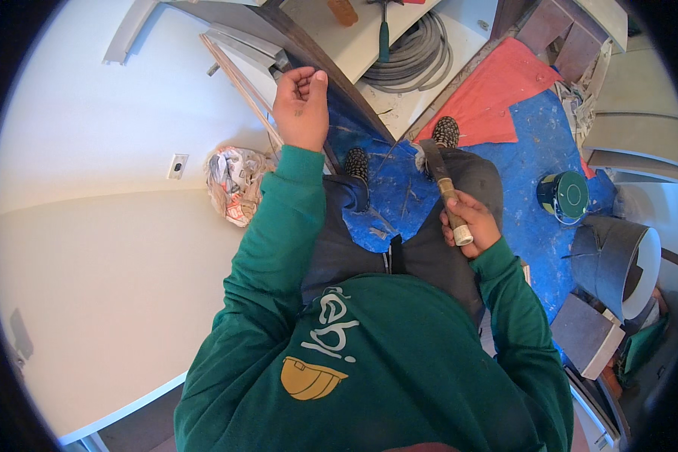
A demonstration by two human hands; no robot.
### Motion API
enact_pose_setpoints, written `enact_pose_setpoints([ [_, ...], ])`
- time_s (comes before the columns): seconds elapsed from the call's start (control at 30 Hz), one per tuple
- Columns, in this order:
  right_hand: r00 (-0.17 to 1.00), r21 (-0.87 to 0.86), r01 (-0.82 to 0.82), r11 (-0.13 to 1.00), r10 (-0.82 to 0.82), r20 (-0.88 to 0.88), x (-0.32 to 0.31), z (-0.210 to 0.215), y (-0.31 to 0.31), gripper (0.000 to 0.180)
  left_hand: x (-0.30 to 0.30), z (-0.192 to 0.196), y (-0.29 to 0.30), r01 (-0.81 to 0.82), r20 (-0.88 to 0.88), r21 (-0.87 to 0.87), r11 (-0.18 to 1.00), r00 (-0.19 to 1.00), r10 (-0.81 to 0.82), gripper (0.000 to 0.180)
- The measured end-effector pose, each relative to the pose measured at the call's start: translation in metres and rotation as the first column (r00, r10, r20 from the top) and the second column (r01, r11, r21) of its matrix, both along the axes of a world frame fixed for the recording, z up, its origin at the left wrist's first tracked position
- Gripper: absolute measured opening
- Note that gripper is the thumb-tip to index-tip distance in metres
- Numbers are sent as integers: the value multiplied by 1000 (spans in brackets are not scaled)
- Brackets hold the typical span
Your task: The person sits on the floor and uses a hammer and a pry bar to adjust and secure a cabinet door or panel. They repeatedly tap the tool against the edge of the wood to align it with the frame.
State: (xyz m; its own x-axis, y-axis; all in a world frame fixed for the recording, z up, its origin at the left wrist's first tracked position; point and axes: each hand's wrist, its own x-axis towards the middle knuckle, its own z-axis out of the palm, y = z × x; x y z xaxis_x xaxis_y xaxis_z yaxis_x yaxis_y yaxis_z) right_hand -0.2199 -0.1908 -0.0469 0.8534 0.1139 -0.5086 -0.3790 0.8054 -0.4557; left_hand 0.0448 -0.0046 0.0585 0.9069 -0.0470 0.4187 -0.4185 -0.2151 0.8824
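Observation:
My right hand (474, 224) grips a knife (458, 218) by its tan, wrapped-looking handle with a whitish butt. The broad dark blade points up and away, over my right knee and close to my right shoe. Raised out to the left, my left hand (301, 109) has its fingers curled in and its thumb laid along them; I see nothing in it. Just beyond that hand are the dark edge of an open cabinet (331, 53) and some leaning wooden strips (237, 75).
Inside the cabinet lie a coil of grey cable (414, 56) and a green-handled hammer (384, 41). Blue sheeting (527, 181) and a red cloth (497, 98) cover the floor. A lidded bucket (563, 196) and a curved sheet roll (610, 260) stand right; a plastic bag (235, 184) is left.

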Motion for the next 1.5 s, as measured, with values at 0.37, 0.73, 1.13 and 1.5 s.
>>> enact_pose_setpoints([
  [0.37, 1000, 26, 14, 1000, -14, -2, -1, 1, -2, 20, 11, 5, -8, 10, -150, -247, 969, 988, -48, 13],
  [0.73, 1000, 6, -8, 1000, 8, 0, 0, 0, -3, 26, 13, 13, -1, 16, -385, -523, 852, 888, -252, 13],
  [1.13, 999, -18, -23, 1000, 22, -26, 0, -1, -3, 26, 28, 68, -3, 62, -72, -369, 927, 993, -95, 9],
  [1.5, 1000, -9, -17, 1000, 17, -26, 1, 3, -1, 33, 34, 102, 0, 178, -68, -499, 848, 968, -243, 13],
])
